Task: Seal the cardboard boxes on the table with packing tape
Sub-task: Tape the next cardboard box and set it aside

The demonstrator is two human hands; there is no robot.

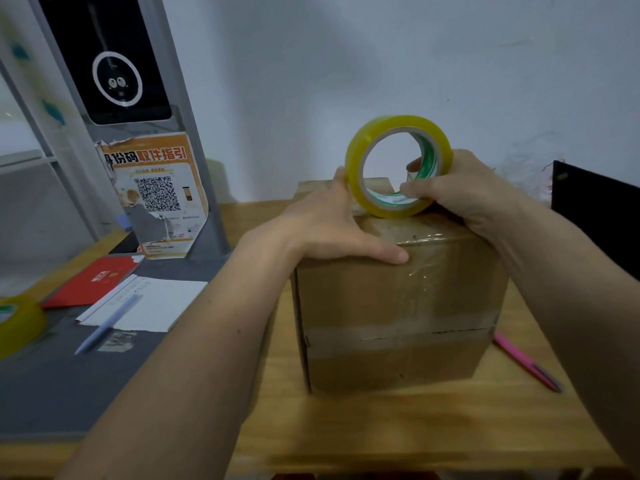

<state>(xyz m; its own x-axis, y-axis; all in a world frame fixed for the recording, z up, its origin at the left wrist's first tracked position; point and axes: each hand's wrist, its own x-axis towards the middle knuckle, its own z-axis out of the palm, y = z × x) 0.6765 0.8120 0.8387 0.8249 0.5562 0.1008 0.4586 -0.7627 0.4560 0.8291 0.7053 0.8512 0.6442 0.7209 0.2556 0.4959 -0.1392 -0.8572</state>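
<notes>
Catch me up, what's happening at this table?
A person is taping a cardboard box shut on a wooden table. The right hand grips a yellow tape roll standing on edge on the box top, fingers through its core. The left hand lies flat on the top, thumb at the near edge. Clear tape already runs over that edge and down the front. A second tape roll, a notepad with a pen and a pink pen lie nearby.
</notes>
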